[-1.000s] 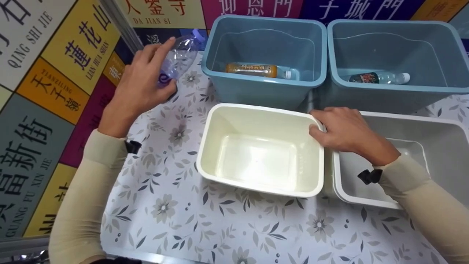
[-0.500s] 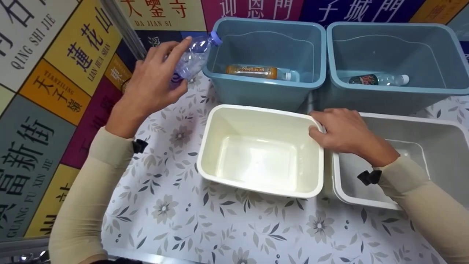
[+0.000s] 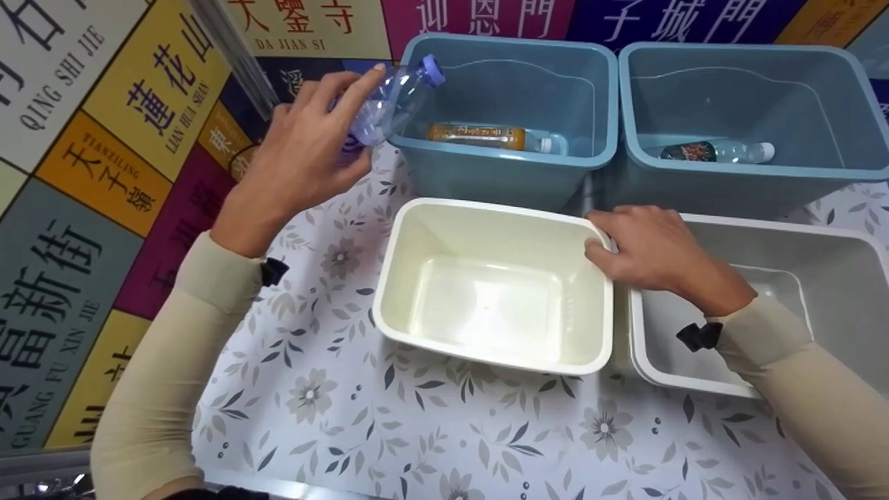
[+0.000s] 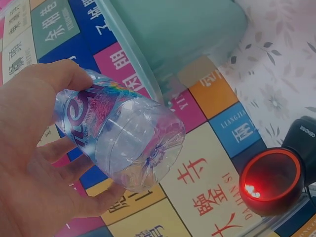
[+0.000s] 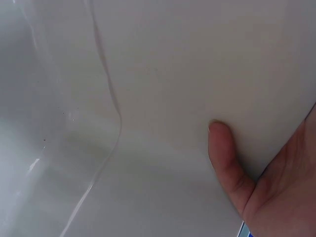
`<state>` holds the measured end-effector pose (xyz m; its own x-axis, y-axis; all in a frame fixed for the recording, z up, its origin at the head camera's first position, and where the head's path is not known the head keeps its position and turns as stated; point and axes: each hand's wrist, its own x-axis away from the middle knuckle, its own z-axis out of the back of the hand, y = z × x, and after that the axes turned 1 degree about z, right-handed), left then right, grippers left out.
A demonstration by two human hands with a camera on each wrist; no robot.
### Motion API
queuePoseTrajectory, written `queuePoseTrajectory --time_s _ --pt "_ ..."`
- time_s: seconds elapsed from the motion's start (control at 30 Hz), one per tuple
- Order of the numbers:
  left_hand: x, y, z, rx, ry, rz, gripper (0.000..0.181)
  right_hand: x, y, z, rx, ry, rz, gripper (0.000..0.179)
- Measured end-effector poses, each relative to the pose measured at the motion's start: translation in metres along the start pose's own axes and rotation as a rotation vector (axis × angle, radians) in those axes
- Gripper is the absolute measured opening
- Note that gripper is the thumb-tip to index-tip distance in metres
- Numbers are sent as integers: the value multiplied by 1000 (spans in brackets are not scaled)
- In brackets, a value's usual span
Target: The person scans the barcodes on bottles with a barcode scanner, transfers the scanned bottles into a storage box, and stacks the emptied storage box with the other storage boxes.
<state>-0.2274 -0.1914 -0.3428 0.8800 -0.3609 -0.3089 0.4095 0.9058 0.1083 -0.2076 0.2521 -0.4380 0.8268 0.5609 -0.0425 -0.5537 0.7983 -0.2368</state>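
My left hand (image 3: 305, 149) grips a clear plastic water bottle (image 3: 399, 101) with a purple cap, tilted cap-up over the left rim of the left blue bin (image 3: 486, 180). In the left wrist view, the purple lettered label and clear base of the bottle (image 4: 140, 140) show between thumb and fingers. My right hand (image 3: 649, 250) holds the right rim of a cream bin (image 3: 479, 229); nothing lies inside it. From the right wrist, its thumb (image 5: 227, 163) presses on a pale inner wall, and the other fingers are hidden. Inside the left blue bin lies an orange-filled bottle (image 3: 479, 135).
The right blue bin (image 3: 729, 191) holds a dark-labelled bottle (image 3: 712, 150). A grey-white bin (image 3: 851, 298) stands to the right of the cream one. Panels with large characters (image 3: 62, 278) wall the left and back. A red-lit round device (image 4: 271, 182) shows in the left wrist view.
My left hand has carried the bottle rightward, from beside the left blue bin to its rim, with the cap now over the opening. My right hand and the cream bin stay put.
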Motion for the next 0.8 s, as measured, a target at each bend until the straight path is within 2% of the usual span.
queuePoseTrajectory --time_s 0.27,0.8 --pt "-11 12 1 -19 7 -63 83 0 -1 2 4 -18 -23 16" --pt "-29 32 5 -50 -40 -98 86 -1 0 1 5 -20 -13 16"
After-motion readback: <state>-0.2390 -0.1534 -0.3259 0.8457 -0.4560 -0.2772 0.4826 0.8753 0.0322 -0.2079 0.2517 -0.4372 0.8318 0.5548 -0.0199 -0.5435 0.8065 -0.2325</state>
